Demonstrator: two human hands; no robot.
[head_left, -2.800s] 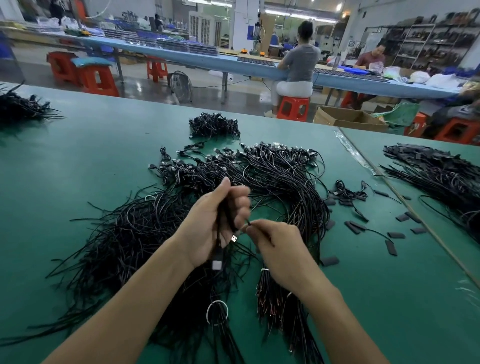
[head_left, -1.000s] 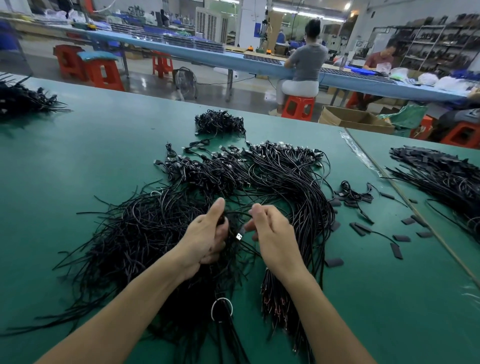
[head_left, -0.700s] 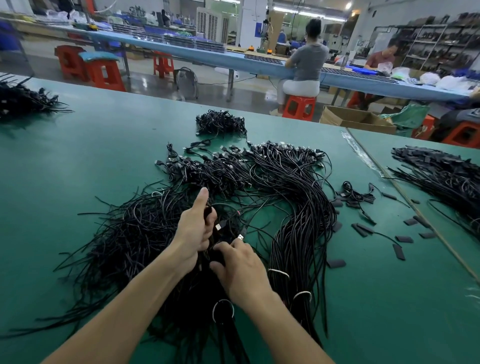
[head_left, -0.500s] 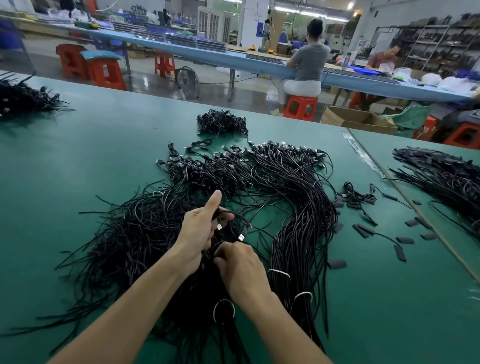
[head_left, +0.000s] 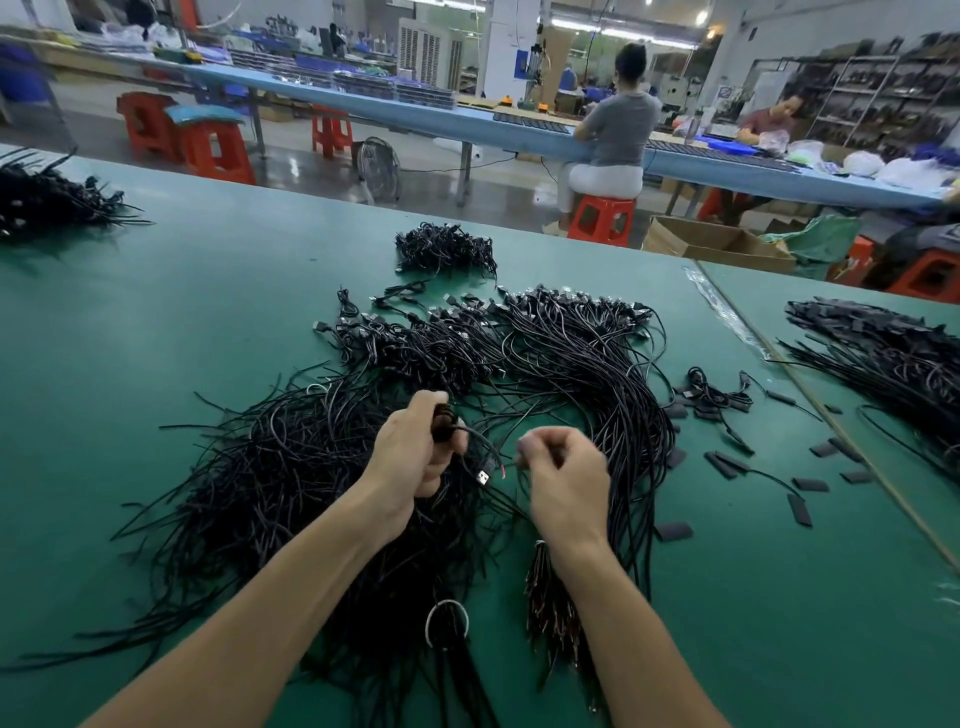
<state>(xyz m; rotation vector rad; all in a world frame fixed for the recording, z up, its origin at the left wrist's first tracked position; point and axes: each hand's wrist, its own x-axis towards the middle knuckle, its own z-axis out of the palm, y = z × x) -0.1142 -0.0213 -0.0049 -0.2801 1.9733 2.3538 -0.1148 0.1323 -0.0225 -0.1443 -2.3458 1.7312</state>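
left to right: a far-left pile of black cables (head_left: 47, 200) lies at the edge of the green matted worktable (head_left: 156, 322). a large loose heap of black cut cables (head_left: 249, 493) is spread in front of the left hand (head_left: 413, 457), whose fingers are curled round the wound coil of one thin black rubber-sheathed usb cable (head_left: 443, 423), held just above that heap. the cable's silver usb plug (head_left: 484, 477) hangs free between the hands. the right hand (head_left: 566, 480) is blurred, its fingers curled narrow, and it appears to pinch the stripped tail of the same cable. a curved bundle of plug-ended black cables (head_left: 613, 395) lies behind it, a small far pile of black cables (head_left: 444, 249) beyond, flat black sleeve pieces (head_left: 800, 509) to the right, and a far-right pile of black cables (head_left: 883, 353) on the adjoining table. the cable is judged light, limp and springy, so the coil is likely to unwind if released, and the smooth sheath may slip. the bare tail is judged fragile, so hold is better taken on the moulded plug or the sheath just behind it. strands in the heaps are likely to snag. counted: two hands, one cable in hand, one plug, five piles, roughly a dozen sleeve pieces.
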